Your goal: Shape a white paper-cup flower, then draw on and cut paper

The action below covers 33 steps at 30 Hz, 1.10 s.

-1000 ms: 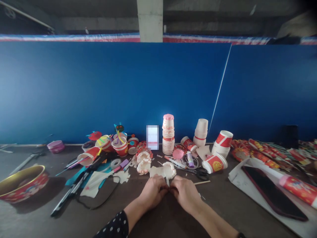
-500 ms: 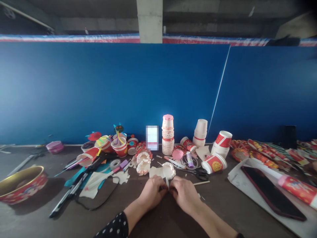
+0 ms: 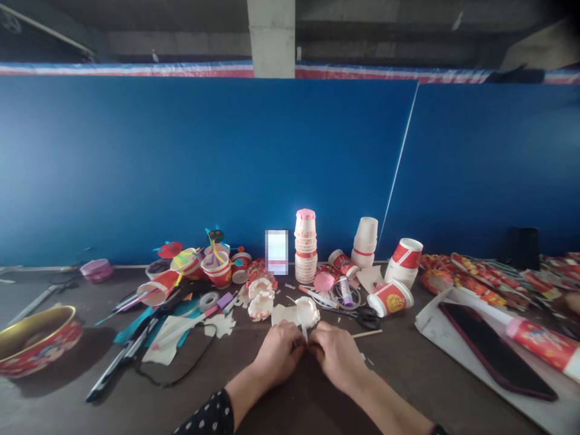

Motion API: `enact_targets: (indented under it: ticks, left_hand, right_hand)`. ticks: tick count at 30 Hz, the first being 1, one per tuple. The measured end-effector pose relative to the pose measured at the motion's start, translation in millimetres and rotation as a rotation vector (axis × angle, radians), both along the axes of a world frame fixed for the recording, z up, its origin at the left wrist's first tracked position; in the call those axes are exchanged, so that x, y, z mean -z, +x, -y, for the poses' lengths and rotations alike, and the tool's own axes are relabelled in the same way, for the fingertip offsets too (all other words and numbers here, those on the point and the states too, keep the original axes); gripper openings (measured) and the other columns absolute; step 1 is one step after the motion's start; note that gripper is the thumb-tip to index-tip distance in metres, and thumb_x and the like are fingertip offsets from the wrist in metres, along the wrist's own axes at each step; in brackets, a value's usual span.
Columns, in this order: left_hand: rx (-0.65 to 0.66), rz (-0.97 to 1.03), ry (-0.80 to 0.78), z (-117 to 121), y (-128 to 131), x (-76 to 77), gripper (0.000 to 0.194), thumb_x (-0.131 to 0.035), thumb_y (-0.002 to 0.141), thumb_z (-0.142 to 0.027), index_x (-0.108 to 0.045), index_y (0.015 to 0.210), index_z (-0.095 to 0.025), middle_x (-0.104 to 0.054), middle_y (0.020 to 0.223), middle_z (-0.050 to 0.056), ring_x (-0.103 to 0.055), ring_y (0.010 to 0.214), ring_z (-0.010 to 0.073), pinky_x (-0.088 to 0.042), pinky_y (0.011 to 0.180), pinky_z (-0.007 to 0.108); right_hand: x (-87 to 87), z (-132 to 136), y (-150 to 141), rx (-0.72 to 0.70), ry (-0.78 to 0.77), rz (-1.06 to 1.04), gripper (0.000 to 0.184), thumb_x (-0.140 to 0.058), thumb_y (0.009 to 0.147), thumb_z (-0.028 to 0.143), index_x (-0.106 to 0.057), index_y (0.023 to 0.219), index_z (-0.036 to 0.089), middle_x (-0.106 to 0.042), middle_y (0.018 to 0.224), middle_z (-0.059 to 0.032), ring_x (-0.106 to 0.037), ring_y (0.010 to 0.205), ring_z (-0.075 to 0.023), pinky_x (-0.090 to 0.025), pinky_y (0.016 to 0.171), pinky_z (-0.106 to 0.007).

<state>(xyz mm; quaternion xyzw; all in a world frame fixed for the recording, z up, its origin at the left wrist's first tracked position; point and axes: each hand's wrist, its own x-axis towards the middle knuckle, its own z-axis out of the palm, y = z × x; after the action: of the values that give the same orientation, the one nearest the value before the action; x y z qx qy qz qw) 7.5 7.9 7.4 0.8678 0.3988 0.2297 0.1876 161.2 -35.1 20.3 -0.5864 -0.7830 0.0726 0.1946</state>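
My left hand and my right hand rest side by side on the dark table, fingers curled inward and meeting at the middle. Between the fingertips they pinch a small white paper piece that sticks up a little. Just beyond the fingers lies a white cut paper cup with a frilled rim, next to a flat white paper scrap. What the fingers enclose below the strip is hidden.
A stack of paper cups stands at the blue board. Red cups, scissors, a glue stick, pens and a red-gold bowl lie around. A dark phone lies on white paper at right.
The view has shifted slightly, so everything sits a little further left. Both hands stay together in the same spot on the paper piece.
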Motion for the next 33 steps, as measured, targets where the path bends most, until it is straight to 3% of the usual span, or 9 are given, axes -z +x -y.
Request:
enact_targets:
  ticks: [23, 33]
  left_hand:
    - [-0.039, 0.004, -0.032, 1.5, -1.2, 1.5, 0.010, -0.050, 0.065, -0.010, -0.058, 0.067, -0.016, -0.059, 0.070, 0.001, -0.049, 0.072, 0.0141, -0.036, 0.067, 0.023]
    - [0.002, -0.022, 0.023, 1.9, -2.2, 0.6, 0.010, -0.050, 0.072, -0.014, -0.058, 0.066, -0.016, -0.059, 0.072, 0.002, -0.050, 0.074, 0.0146, -0.036, 0.069, 0.024]
  right_hand:
    - [-3.7, 0.1, -4.0, 0.012, -0.019, 0.046, 0.016, -0.044, 0.076, 0.017, -0.060, 0.074, 0.019, -0.061, 0.080, -0.0017, -0.056, 0.074, -0.0133, -0.033, 0.062, -0.020]
    - [-6.0, 0.3, -5.5, -0.003, -0.034, 0.063, 0.023, -0.039, 0.079, 0.015, -0.062, 0.075, 0.018, -0.061, 0.082, -0.0033, -0.056, 0.075, -0.0134, -0.033, 0.062, -0.020]
